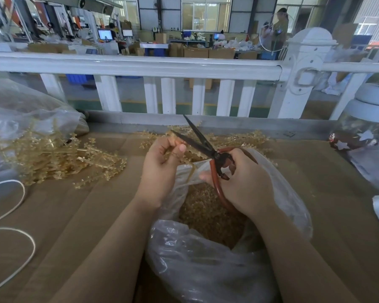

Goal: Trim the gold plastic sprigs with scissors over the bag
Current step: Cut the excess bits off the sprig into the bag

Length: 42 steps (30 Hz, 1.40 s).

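A gold plastic sprig (175, 142) is pinched between the thumb and curled fingers (181, 148) of the left hand (162, 169), held above the open mouth of the clear bag (206, 263). The right hand (245, 182) grips the red handles of the scissors (202, 145), whose dark blades stand parted, the lower one just beside the sprig. Trimmed gold bits fill the bag. More sprigs lie in a pile (53, 158) on the brown surface (85, 215) to the left, spilling from a second bag (20, 110). A white cord (20, 250) loops near the left edge. A white railing (140, 66) borders the far edge.
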Available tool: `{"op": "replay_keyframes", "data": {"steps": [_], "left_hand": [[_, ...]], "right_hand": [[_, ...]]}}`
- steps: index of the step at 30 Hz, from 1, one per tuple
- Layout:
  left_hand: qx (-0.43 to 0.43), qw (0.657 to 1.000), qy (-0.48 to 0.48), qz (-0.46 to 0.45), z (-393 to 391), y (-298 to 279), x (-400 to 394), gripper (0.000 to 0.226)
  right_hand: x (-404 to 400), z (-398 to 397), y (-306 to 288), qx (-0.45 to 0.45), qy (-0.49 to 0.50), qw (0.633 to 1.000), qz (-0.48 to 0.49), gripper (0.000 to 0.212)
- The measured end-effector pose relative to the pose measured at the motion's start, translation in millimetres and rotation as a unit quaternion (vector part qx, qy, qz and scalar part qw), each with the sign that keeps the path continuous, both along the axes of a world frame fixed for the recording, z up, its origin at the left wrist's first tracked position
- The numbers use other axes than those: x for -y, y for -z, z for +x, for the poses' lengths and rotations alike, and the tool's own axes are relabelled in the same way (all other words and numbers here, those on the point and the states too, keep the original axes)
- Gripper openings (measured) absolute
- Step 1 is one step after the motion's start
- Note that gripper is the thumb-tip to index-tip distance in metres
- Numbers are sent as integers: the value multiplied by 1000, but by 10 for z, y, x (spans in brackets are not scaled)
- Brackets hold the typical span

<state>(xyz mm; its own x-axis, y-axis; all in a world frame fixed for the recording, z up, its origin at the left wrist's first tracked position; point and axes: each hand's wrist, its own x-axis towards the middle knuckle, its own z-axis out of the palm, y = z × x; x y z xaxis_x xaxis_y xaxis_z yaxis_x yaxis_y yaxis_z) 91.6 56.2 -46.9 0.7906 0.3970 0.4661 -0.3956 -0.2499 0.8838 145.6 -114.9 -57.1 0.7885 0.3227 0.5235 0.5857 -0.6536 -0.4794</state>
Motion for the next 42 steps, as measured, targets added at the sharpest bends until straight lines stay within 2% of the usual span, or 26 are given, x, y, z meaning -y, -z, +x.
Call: {"op": "replay_keyframes", "data": {"steps": [4, 12, 22, 34, 42], "left_hand": [[-22, 1000, -10, -17, -1, 1, -13, 12], [-44, 999, 1, -20, -26, -14, 40, 13], [-23, 999, 25, -19, -41, -42, 19, 17], [-4, 999, 43, -13, -23, -21, -42, 17], [-26, 998, 55, -14, -27, -17, -12, 13]], "right_hand": [[11, 15, 30, 38, -1, 998, -44, 76], [32, 59, 73, 43, 12, 998, -47, 79], [52, 38, 69, 76, 27, 996, -48, 53], [61, 12, 47, 70, 3, 997, -14, 57], [58, 20, 44, 81, -7, 996, -19, 58]]}}
